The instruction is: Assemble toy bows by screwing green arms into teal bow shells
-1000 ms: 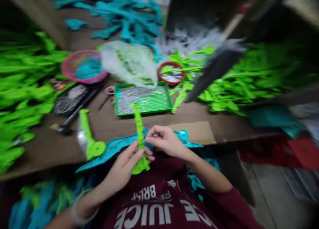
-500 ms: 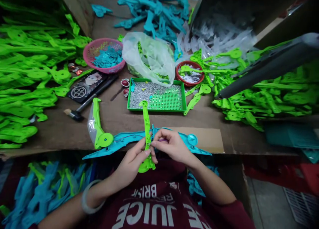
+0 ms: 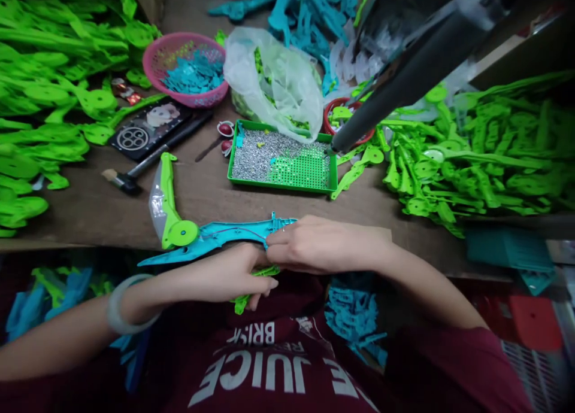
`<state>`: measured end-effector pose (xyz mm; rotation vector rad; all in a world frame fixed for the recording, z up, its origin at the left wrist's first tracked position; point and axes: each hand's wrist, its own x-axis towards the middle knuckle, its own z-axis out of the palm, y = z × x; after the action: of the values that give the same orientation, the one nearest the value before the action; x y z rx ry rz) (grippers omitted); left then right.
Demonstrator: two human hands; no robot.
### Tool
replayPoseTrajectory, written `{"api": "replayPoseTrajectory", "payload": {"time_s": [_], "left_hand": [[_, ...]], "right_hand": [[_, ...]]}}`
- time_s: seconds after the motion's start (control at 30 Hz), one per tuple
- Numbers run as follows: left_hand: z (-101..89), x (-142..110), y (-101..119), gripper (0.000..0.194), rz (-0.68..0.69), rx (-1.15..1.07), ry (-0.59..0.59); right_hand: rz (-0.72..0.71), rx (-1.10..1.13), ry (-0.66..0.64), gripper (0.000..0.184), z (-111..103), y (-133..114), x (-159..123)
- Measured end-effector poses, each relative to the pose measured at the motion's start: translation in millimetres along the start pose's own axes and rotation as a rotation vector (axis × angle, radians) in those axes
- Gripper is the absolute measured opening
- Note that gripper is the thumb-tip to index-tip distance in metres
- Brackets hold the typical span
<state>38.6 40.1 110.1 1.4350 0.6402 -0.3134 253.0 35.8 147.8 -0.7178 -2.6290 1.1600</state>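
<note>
My left hand (image 3: pixel 245 270) is closed round a bright green plastic piece (image 3: pixel 242 302), mostly hidden by the fingers, just in front of the table edge. Along that edge lies a long blue plastic part (image 3: pixel 233 232), ribbed inside. A thin purple cord (image 3: pixel 238 228) runs along it to the fingertips of my right hand (image 3: pixel 299 242), which are pinched together over the part's middle and cover its right side. At the left end of the blue part sits a green arm (image 3: pixel 182 232) with a clear curved blade (image 3: pixel 158 200).
Behind stands a green tray (image 3: pixel 283 187) of small metal pieces, with a dark power screwdriver (image 3: pixel 404 72) hanging over its right corner. Around it are a pink basket (image 3: pixel 186 96), a plastic bag (image 3: pixel 274 84), a red basket (image 3: pixel 327 117) and a hammer (image 3: pixel 128 182). Green parts (image 3: pixel 489 137) pile on both sides.
My left hand has lowered and turned the green piece, which stood upright before. My right hand has moved left, down onto the blue part, and the purple cord now stretches along it.
</note>
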Motion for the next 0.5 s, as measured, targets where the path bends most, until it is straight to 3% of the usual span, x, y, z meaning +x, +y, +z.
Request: {"api": "replayPoseTrajectory", "payload": {"time_s": [0.07,0.17,0.33,0.5], "left_hand": [[-3.6,2.2,2.3,0.033,-0.014,0.040,-0.029],[-7.1,5.6,1.1,0.033,-0.032,0.062,-0.051],[-7.2,9.3,-3.4,0.023,-0.050,0.044,-0.047],[-3.4,11.2,-5.3,0.034,-0.010,0.049,-0.043]], "right_hand": [[-0.049,-0.048,-0.135,0.012,-3.5,0.2,5.8],[-0.057,-0.123,-0.255,0.015,-4.3,1.1,9.1],[0.007,-0.301,-0.270,0.014,-2.1,-0.1,10.0],[0.028,-0.269,-0.310,0.013,-2.3,-3.3,12.7]]}}
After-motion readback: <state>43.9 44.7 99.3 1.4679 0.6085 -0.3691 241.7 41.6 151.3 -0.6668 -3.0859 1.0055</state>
